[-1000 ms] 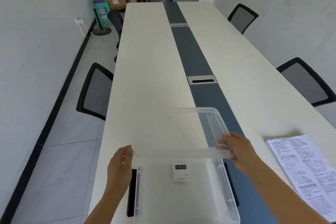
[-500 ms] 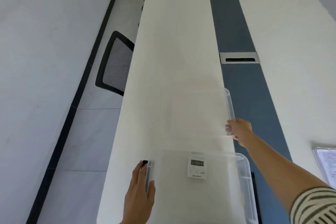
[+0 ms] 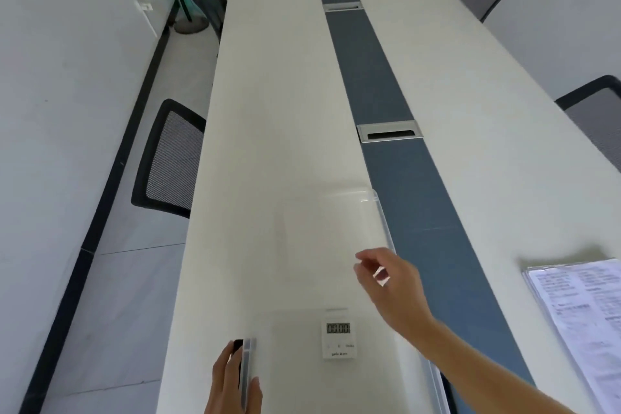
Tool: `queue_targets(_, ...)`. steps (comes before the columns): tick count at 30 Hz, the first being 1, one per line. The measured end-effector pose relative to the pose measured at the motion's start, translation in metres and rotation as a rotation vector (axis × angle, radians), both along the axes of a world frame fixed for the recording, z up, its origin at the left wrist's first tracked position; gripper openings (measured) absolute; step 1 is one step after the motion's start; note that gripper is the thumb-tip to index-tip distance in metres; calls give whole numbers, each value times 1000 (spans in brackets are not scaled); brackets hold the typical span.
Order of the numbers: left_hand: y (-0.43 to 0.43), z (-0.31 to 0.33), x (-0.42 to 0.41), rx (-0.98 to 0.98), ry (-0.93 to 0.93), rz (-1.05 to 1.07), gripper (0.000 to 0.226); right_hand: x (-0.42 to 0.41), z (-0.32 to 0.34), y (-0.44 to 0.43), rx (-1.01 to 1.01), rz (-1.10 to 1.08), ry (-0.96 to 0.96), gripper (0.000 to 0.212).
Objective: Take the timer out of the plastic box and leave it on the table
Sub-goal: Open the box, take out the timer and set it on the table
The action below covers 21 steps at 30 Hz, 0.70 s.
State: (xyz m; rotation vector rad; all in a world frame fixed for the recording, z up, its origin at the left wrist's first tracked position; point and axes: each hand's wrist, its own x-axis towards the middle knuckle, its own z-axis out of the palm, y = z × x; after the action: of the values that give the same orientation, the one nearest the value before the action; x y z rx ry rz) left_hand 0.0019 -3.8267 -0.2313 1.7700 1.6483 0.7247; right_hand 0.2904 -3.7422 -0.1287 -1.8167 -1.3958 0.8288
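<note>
The white timer (image 3: pixel 338 334) with a dark digit display lies flat inside the clear plastic box (image 3: pixel 433 376) at the table's near edge. My left hand (image 3: pixel 232 380) grips the box's left wall beside its black latch (image 3: pixel 238 344). The box's clear lid (image 3: pixel 336 222) lies flat on the white table (image 3: pixel 279 111) just beyond the box. My right hand (image 3: pixel 391 282) hovers at the lid's near right corner, up and right of the timer, fingers loosely apart; a glint of the rim shows between them.
A dark blue strip (image 3: pixel 416 198) with a metal cable slot (image 3: pixel 389 133) runs down the table's middle. Printed sheets (image 3: pixel 584 312) lie at the right. Black mesh chairs stand at the left (image 3: pixel 168 158) and right (image 3: pixel 594 118).
The lid was carried off the box and set down on the table beyond it. My left hand went from the lid to the box's left wall. My right hand's fingers have loosened.
</note>
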Motion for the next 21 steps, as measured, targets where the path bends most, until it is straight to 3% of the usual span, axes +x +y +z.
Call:
queue_targets(2, 2, 3, 0, 24, -5, -22, 52, -18, -4, -26, -51, 200, -109, 16)
queue_targets(5, 3, 3, 2, 16, -10, -3, 49, -35, -35, -48, -248, 497, -362, 45)
queue_targets(10, 0, 11, 5, -39, 35, 53, 51, -49, -89, -68, -534, 639, -648, 87)
queue_targets(16, -5, 23, 5, -82, 161, 50, 49, -55, -115, -78, -436, 462, -833, 76)
queue_targets(21, -5, 43, 7, -201, 276, 83, 62, -51, -91, -83, -528, 473, -708, 64)
